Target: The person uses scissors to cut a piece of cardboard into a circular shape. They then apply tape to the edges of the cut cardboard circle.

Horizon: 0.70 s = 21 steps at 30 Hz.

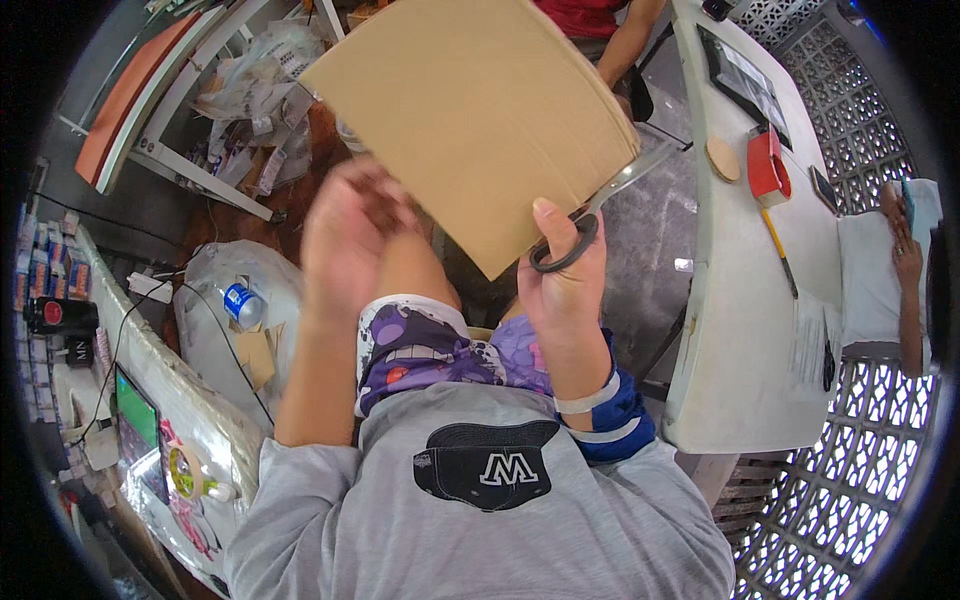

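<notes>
A large flat sheet of brown cardboard [470,110] is held up in front of me, one corner pointing down toward my lap. My right hand [565,285] is closed around the black handles of a pair of scissors [632,172], its thumb up beside the sheet's lower edge. The metal blades reach up and to the right along the cardboard's right-hand edge; whether they bite into it I cannot tell. Smeared by motion, my left hand [355,225] is beside the sheet's lower left edge, and its fingers are too blurred to read.
On the right, a white table [750,380] bears a cardboard disc [722,159], a red tape roll [768,168], a pencil [780,250] and a framed panel [745,85]. A plastic bag with a bottle [243,303] lies at left. Another person's arm [632,45] shows beyond the sheet.
</notes>
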Available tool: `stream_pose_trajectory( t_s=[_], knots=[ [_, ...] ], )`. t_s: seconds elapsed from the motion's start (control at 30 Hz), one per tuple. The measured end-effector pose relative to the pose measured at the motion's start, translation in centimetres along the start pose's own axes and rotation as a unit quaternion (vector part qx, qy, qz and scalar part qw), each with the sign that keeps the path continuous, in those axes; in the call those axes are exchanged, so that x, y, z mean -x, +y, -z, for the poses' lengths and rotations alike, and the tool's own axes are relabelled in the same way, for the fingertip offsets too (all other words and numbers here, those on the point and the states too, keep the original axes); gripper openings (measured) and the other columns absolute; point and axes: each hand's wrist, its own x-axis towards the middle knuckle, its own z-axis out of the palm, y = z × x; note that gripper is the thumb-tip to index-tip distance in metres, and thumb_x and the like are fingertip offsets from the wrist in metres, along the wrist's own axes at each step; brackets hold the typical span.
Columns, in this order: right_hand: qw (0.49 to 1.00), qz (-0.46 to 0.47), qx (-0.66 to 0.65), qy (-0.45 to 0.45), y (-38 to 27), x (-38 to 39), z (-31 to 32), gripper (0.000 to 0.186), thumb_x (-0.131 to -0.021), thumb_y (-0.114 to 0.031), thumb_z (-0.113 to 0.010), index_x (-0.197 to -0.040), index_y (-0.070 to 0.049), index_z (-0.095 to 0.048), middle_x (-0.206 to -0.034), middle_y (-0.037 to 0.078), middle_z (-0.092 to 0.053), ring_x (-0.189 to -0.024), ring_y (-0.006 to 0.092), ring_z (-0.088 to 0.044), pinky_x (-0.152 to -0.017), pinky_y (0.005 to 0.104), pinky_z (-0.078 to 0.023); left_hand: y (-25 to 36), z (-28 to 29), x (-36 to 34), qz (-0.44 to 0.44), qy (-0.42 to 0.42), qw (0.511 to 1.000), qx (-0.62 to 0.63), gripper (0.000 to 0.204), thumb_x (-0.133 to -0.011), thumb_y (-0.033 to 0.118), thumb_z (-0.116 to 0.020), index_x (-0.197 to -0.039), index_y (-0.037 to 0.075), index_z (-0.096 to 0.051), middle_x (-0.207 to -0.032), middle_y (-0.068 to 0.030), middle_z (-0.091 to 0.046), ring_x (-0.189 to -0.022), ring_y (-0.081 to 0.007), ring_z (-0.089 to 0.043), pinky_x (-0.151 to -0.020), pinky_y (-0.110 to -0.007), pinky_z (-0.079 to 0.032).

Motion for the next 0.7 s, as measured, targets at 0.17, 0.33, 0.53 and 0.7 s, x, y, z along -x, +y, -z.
stream_pose_trajectory(
  t_s=[0.17, 0.33, 0.53, 0.7],
  knots=[
    [0.999, 0.028, 0.031, 0.006, 0.0, 0.5, -0.7, 0.037, -0.084, 0.003, -0.069, -0.118, -0.002, -0.054, -0.110, 0.007, -0.064, -0.100, 0.0178, -0.063, -0.088, 0.0320, -0.051, -3.5, -4.4, 3.2, 0.083, -0.005, 0.996, -0.020, 0.035, -0.100, 0.025, -0.053, -0.124, -0.001, -0.052, -0.114, -0.0104, -0.064, -0.099, -0.0190, -0.064, -0.086, -0.033, -0.051],
    [0.974, 0.012, 0.224, -0.028, -1.7, 2.4, 1.5, 0.037, -0.088, -0.007, -0.069, -0.118, -0.001, -0.048, -0.098, 0.009, -0.062, -0.083, 0.0173, -0.063, -0.075, 0.0310, -0.053, -3.5, -3.5, 1.2, 0.056, 0.071, 0.996, -0.025, 0.028, -0.097, 0.012, -0.056, -0.122, 0.000, -0.057, -0.118, -0.0105, -0.065, -0.103, -0.0199, -0.066, -0.087, -0.036, -0.054],
    [0.924, -0.121, 0.308, -0.189, -3.4, 8.3, 7.6, 0.067, -0.078, -0.035, -0.082, -0.122, 0.001, -0.049, -0.093, 0.009, -0.061, -0.078, 0.0162, -0.062, -0.069, 0.0289, -0.053, 0.7, -0.5, -1.9, 0.044, -0.006, 0.999, 0.015, 0.027, -0.097, 0.010, -0.054, -0.123, 0.001, -0.056, -0.118, -0.0089, -0.064, -0.106, -0.0179, -0.064, -0.091, -0.035, -0.052],
    [0.871, -0.226, 0.382, -0.211, -2.9, 9.8, 6.5, 0.087, -0.067, -0.047, -0.086, -0.129, 0.001, -0.048, -0.095, 0.008, -0.062, -0.085, 0.0169, -0.063, -0.079, 0.0283, -0.050, 0.6, -0.3, -2.2, 0.044, -0.021, 0.999, 0.001, 0.028, -0.096, 0.009, -0.055, -0.122, 0.001, -0.055, -0.118, -0.0099, -0.064, -0.105, -0.0183, -0.064, -0.089, -0.035, -0.053]
  ],
)
